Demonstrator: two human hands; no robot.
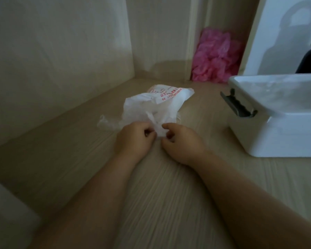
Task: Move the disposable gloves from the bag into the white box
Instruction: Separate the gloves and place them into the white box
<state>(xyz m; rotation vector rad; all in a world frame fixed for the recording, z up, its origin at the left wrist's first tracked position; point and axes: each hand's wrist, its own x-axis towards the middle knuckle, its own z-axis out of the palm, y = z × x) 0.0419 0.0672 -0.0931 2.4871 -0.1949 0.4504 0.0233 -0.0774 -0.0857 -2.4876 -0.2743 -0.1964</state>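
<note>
A clear plastic bag with red print lies on the pale wooden surface in the middle of the view. Thin clear plastic, bag edge or gloves, bunches at its near end. My left hand pinches that bunched plastic with curled fingers. My right hand sits just right of it, fingers curled on the same crumpled plastic. The white box stands open to the right, with a grey latch on its near-left side; clear film shows inside it.
A heap of pink plastic lies in the back corner between wall panels. The box's raised white lid stands behind the box. A wall panel rises along the left.
</note>
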